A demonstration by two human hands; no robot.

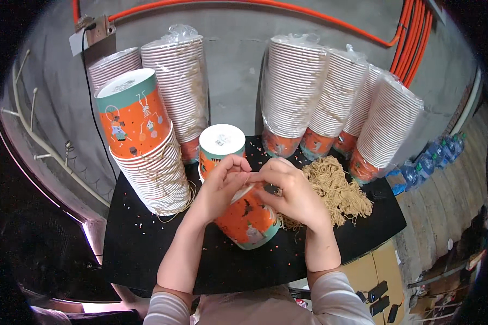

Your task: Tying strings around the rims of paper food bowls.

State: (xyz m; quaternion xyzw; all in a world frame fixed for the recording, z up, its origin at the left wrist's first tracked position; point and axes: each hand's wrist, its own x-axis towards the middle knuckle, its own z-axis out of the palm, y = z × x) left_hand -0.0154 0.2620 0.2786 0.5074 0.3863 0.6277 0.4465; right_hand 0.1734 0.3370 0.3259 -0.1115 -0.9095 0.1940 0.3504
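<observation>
My left hand [222,187] and my right hand [287,190] meet over the rim of an orange paper bucket [249,218]. The bucket leans on the black table with its green base toward me. Both hands have their fingers pinched together near the rim. Whatever sits between the fingertips is too small or hidden to make out. Just behind my left hand stands an upside-down bucket [222,141] with a white bottom. Beside my right wrist lies a tangled heap of tan cords [338,192].
At the left a tall stack of upturned buckets [146,146] has tan cords hanging from it. Plastic-wrapped bucket stacks [295,86] stand along the grey wall [236,70]. Small bits dot the black table [152,249]. Bottles [428,162] lie at the far right.
</observation>
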